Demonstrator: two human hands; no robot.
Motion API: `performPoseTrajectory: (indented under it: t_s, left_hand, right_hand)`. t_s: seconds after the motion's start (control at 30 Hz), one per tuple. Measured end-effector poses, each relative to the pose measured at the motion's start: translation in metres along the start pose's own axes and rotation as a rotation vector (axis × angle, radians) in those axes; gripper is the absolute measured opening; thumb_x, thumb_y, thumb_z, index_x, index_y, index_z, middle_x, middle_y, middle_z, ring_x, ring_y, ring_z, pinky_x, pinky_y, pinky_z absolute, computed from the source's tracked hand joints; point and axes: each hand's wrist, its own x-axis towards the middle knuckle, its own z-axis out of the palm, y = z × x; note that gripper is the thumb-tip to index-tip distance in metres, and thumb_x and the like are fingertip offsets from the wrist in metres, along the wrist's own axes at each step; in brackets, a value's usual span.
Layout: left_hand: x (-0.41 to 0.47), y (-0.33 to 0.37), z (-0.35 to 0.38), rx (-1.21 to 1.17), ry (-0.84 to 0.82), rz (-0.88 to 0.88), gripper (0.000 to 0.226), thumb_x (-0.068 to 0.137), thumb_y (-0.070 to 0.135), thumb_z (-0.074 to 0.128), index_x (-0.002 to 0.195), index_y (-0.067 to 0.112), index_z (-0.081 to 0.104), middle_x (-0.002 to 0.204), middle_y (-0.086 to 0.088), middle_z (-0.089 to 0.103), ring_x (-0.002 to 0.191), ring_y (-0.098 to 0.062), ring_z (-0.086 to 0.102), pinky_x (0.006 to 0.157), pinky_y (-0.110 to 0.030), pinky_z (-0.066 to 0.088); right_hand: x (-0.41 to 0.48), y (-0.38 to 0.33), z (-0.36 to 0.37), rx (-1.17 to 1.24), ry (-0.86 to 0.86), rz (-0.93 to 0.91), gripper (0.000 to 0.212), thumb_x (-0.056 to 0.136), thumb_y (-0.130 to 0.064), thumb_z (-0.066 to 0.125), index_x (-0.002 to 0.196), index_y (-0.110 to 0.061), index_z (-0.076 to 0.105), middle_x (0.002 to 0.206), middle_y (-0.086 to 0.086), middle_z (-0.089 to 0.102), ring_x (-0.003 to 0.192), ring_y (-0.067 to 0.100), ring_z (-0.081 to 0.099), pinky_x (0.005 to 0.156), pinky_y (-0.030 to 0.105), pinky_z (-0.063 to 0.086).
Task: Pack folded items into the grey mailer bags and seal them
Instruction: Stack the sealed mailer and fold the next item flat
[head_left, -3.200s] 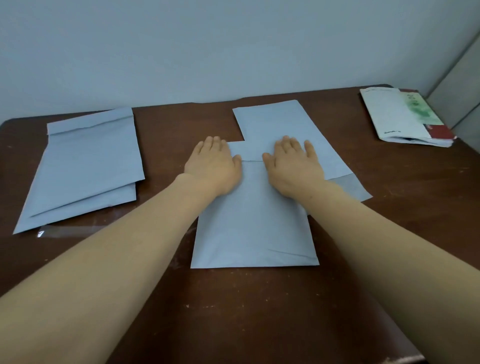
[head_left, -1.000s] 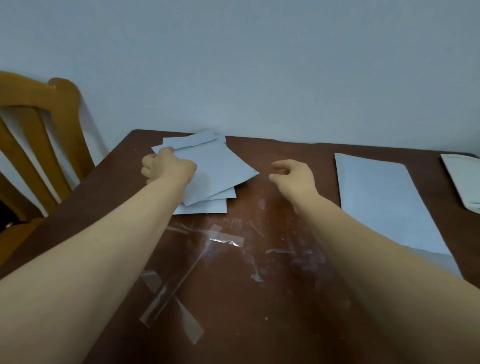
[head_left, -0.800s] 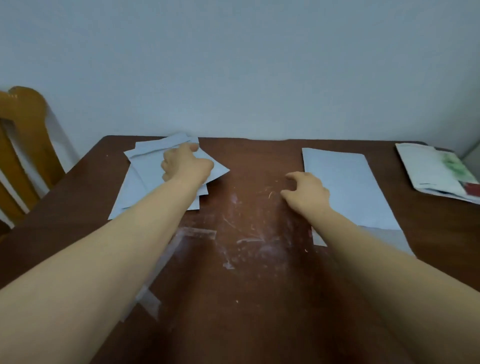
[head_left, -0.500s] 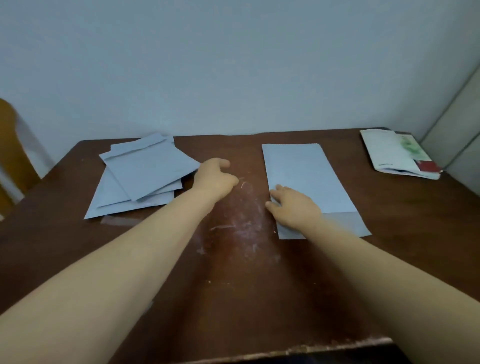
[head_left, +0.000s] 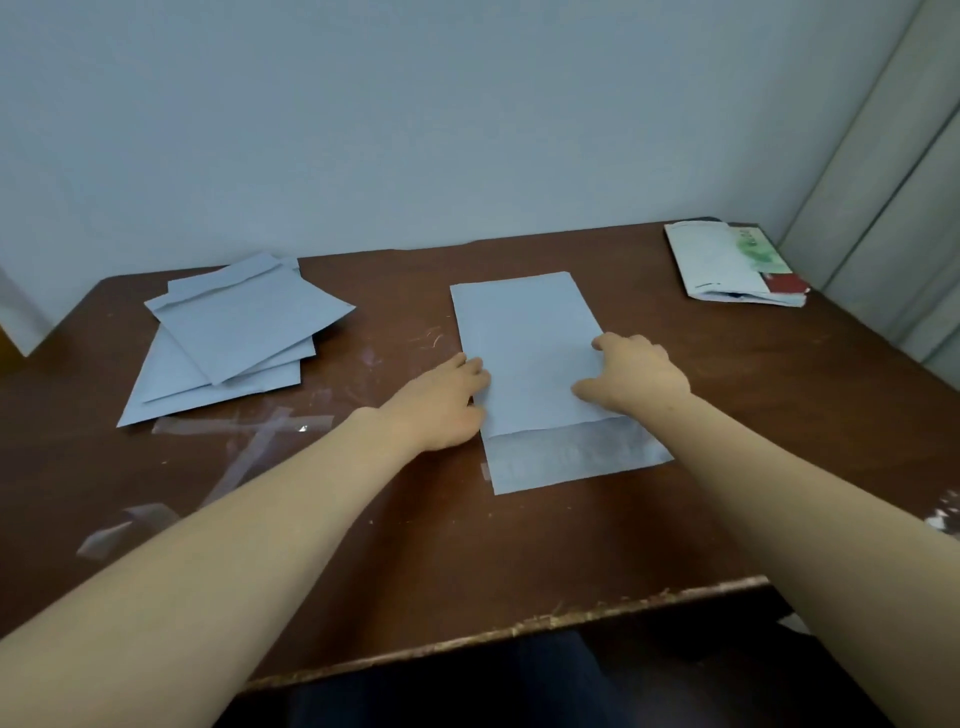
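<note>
A grey mailer bag (head_left: 530, 353) lies flat mid-table, its open flap (head_left: 571, 457) pointing toward me. My left hand (head_left: 441, 402) is at the bag's left edge, with curled fingers and thumb closing on that edge. My right hand (head_left: 636, 376) arches over the bag's right edge, thumb on top and fingertips curled at the edge. A fanned stack of grey mailer bags (head_left: 228, 338) lies at the far left. Folded items (head_left: 727, 265), white with green and red print, sit at the back right corner.
The brown table (head_left: 415, 545) carries strips of clear tape (head_left: 249, 441) and scuff marks left of centre. Its worn front edge (head_left: 519, 631) runs just before my lap. A wall stands behind the table and a pale curtain (head_left: 893, 208) hangs at the right.
My left hand left the stack and came to the centre bag's left edge. My right hand moved from the bag's lower left corner to its right edge. The view swung right.
</note>
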Motion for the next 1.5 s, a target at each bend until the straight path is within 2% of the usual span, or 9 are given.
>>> performPoseTrajectory:
  t_s: [0.27,0.43,0.57,0.73,0.83,1.0,1.23,1.37,1.5]
  left_hand:
    - [-0.014,0.036,0.003,0.286,0.056,0.144,0.048,0.091,0.033,0.032,0.13,0.014,0.052,0.134,-0.016,0.052,0.136,-0.025,0.033,0.11,-0.034,0.03]
    - [-0.006,0.034,0.0,0.036,0.089,0.065,0.049,0.096,0.02,0.034,0.144,0.013,0.03,0.152,-0.009,0.029,0.141,-0.023,0.024,0.114,-0.033,0.02]
    - [0.006,0.012,0.0,0.13,0.055,-0.134,0.051,0.097,0.028,0.026,0.143,0.005,0.029,0.153,-0.014,0.023,0.142,-0.025,0.02,0.118,-0.037,0.012]
    - [-0.002,0.027,0.0,0.284,0.152,0.006,0.045,0.094,0.033,0.027,0.092,0.006,0.063,0.095,-0.013,0.065,0.1,-0.024,0.055,0.115,-0.035,0.02]
    - [-0.008,0.034,0.0,0.297,0.211,0.127,0.054,0.085,0.036,0.022,0.092,0.01,0.069,0.081,-0.008,0.066,0.091,-0.021,0.056,0.115,-0.039,0.021]
    - [-0.002,0.018,0.002,0.171,0.13,0.033,0.043,0.097,0.033,0.033,0.137,0.021,0.043,0.144,-0.008,0.037,0.135,-0.024,0.029,0.113,-0.043,0.02]
    - [-0.006,0.043,0.005,0.128,0.104,0.066,0.038,0.095,0.039,0.037,0.125,0.023,0.054,0.112,-0.006,0.061,0.113,-0.027,0.048,0.085,-0.039,0.047]
    - [0.01,0.021,-0.009,-0.124,0.291,-0.235,0.026,0.09,0.02,0.047,0.107,0.004,0.059,0.108,-0.013,0.061,0.107,-0.032,0.055,0.078,-0.038,0.05]
    - [0.024,0.011,-0.02,-0.288,0.197,-0.372,0.029,0.079,0.028,0.068,0.093,0.009,0.05,0.092,-0.005,0.055,0.078,-0.021,0.054,0.055,-0.029,0.037]
  right_hand:
    - [0.018,-0.014,0.004,-0.181,0.002,-0.164,0.037,0.091,-0.005,0.038,0.125,-0.011,0.052,0.138,0.015,0.039,0.132,0.034,0.029,0.1,0.036,0.038]
    - [0.004,-0.023,0.007,-0.194,0.158,-0.282,0.042,0.093,-0.015,0.041,0.132,-0.027,0.05,0.143,0.006,0.038,0.131,0.029,0.031,0.103,0.039,0.031]
    - [-0.005,-0.022,0.011,-0.066,-0.002,-0.317,0.04,0.093,-0.042,0.046,0.129,-0.027,0.054,0.135,0.004,0.048,0.123,0.025,0.045,0.098,0.039,0.042]
    - [0.014,-0.013,0.01,-0.228,-0.049,-0.303,0.04,0.098,-0.028,0.039,0.137,-0.035,0.041,0.144,0.006,0.04,0.128,0.028,0.04,0.103,0.04,0.04]
    - [0.017,-0.012,0.009,-0.281,0.036,-0.259,0.042,0.097,-0.019,0.039,0.136,-0.033,0.04,0.145,0.011,0.032,0.133,0.03,0.028,0.103,0.042,0.035]
    - [0.011,-0.003,0.008,-0.144,0.121,0.005,0.051,0.092,-0.042,0.046,0.131,-0.01,0.039,0.136,0.017,0.038,0.126,0.034,0.036,0.099,0.041,0.037]
    - [0.027,-0.002,-0.005,0.227,0.065,0.077,0.051,0.084,-0.011,0.059,0.131,-0.007,0.041,0.133,0.017,0.045,0.118,0.036,0.047,0.09,0.039,0.046]
    - [0.032,-0.006,-0.012,0.345,0.055,0.201,0.057,0.083,-0.015,0.066,0.129,-0.002,0.037,0.134,0.019,0.036,0.119,0.034,0.043,0.09,0.036,0.046]
    - [0.035,-0.006,-0.012,0.67,0.075,0.284,0.058,0.071,-0.001,0.074,0.121,0.001,0.044,0.12,0.018,0.053,0.113,0.034,0.051,0.089,0.041,0.05]
